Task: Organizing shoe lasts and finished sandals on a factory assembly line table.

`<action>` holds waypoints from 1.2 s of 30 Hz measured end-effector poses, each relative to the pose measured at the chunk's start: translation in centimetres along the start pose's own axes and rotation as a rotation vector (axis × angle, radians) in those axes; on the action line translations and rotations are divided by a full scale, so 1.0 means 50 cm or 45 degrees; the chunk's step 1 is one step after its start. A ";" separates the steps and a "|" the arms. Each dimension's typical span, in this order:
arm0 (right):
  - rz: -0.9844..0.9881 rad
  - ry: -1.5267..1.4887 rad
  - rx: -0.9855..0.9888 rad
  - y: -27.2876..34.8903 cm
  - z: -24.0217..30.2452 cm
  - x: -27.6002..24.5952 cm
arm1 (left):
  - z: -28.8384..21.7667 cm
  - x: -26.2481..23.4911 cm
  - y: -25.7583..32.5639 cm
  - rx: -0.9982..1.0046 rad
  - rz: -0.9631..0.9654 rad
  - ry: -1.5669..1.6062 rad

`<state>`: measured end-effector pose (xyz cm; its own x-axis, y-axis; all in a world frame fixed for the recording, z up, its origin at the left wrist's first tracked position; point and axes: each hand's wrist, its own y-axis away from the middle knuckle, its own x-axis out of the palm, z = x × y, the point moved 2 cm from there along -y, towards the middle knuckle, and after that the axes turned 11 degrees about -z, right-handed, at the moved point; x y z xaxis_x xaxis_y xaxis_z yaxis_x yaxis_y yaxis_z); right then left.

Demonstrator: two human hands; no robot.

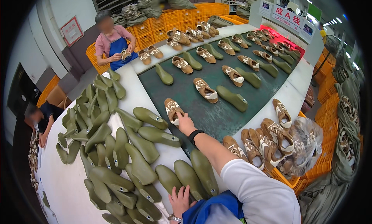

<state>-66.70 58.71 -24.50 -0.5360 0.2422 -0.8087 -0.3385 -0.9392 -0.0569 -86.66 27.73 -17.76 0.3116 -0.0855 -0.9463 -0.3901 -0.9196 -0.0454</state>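
My right arm stretches forward over the dark green belt [186, 127]. The right hand [186, 124] is closed on the collar of a brown shoe [171, 108] with white laces, at the belt's near left corner. Close to my body, my left hand [181, 202] lies with fingers apart at the ends of the green shoe lasts [186, 177], touching them. A single brown shoe [205, 90] and a green last [231, 98] sit side by side on the belt beyond my right hand. Further along, more shoes and lasts stand in rows.
Many green lasts [100, 146] are heaped on the white table [54, 177] at left. Brown shoes [267, 142] and a plastic bag [306, 142] crowd the right edge above an orange crate [288, 181]. A co-worker in a blue apron [118, 49] handles a shoe at the far left.
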 end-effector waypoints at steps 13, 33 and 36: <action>1.509 0.326 -0.478 0.390 -0.014 -0.226 | 0.001 0.001 0.001 0.052 -0.079 0.003; 0.554 -0.080 -0.266 0.109 -0.082 -0.301 | 0.015 0.015 0.007 0.065 -0.162 0.011; 0.465 0.520 -0.394 0.093 -0.051 -0.297 | 0.017 0.018 0.010 0.046 -0.155 0.019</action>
<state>-58.33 50.09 -14.25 -0.2150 -0.1626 -0.9630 0.0830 -0.9855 0.1479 -87.32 27.52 -18.88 0.3713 0.0201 -0.9283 -0.3795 -0.9092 -0.1714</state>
